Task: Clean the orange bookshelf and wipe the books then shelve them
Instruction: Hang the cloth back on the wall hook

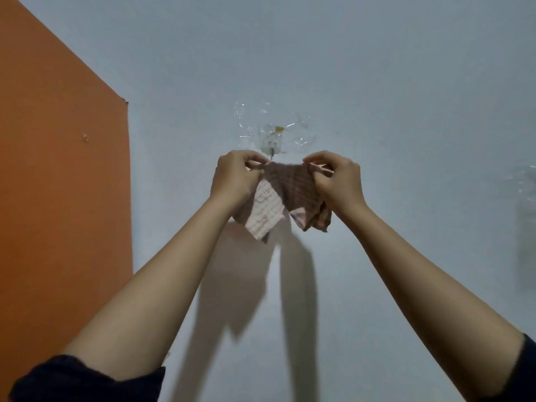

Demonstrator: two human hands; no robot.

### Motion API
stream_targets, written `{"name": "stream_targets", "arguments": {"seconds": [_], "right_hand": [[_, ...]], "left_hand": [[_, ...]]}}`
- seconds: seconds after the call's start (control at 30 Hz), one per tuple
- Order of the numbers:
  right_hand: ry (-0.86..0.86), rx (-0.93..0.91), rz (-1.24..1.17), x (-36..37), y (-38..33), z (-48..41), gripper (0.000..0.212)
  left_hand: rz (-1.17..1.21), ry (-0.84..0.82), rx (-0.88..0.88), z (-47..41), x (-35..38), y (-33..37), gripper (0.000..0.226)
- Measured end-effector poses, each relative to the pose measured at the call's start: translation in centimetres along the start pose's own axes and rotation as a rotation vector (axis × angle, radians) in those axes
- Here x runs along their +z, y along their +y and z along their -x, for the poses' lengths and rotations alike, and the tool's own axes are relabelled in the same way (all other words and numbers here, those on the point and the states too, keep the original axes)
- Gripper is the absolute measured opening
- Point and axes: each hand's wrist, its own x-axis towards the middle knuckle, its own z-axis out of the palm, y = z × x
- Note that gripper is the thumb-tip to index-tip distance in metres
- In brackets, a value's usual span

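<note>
Both arms are raised toward a pale wall. My left hand (233, 177) and my right hand (336, 181) each pinch the top edge of a small brown checked cloth (290, 187) with a pale pink patterned underside, stretching it between them. The cloth hangs just below a small hook (272, 150) stuck to the wall under clear tape. The side panel of the orange bookshelf (58, 169) fills the left of the view. No books are in view.
The pale wall (377, 82) fills most of the view, with crinkled clear tape around the hook. Another patch of clear plastic (526, 210) sits on the wall at the far right. Shadows of my arms and the cloth fall below.
</note>
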Motion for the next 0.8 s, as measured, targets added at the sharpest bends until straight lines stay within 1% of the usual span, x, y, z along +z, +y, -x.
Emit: {"name": "stream_targets", "arguments": {"seconds": [0.07, 0.2, 0.33, 0.43, 0.57, 0.67, 0.8], "right_hand": [[-0.017, -0.09, 0.011, 0.9, -0.3, -2.4, 0.025], [-0.065, -0.279, 0.131, 2.8, 0.5, -6.3, 0.025], [-0.125, -0.288, 0.191, 4.0, 2.8, -7.9, 0.026], [-0.099, -0.359, 0.242, 4.6, 4.9, -7.9, 0.026], [0.003, -0.434, 0.151, 5.7, 6.8, -6.3, 0.023], [0.056, -0.416, 0.053, 6.7, 7.3, -5.1, 0.028], [0.086, -0.369, -0.033, 7.7, 7.5, -3.9, 0.033]], "left_hand": [[-0.059, 0.049, 0.05, -1.9, -0.6, 0.0, 0.008], [-0.14, 0.103, 0.099, -5.1, -1.1, -0.7, 0.014], [-0.228, 0.14, 0.15, -7.0, 0.1, -2.1, 0.017], [-0.174, 0.187, 0.199, -7.2, 1.3, -2.9, 0.014], [-0.127, 0.239, 0.252, -6.2, 2.5, -4.3, 0.019], [-0.073, 0.288, 0.242, -5.3, 3.2, -5.0, 0.019], [0.022, 0.299, 0.246, -4.0, 4.1, -5.6, 0.018]]}}
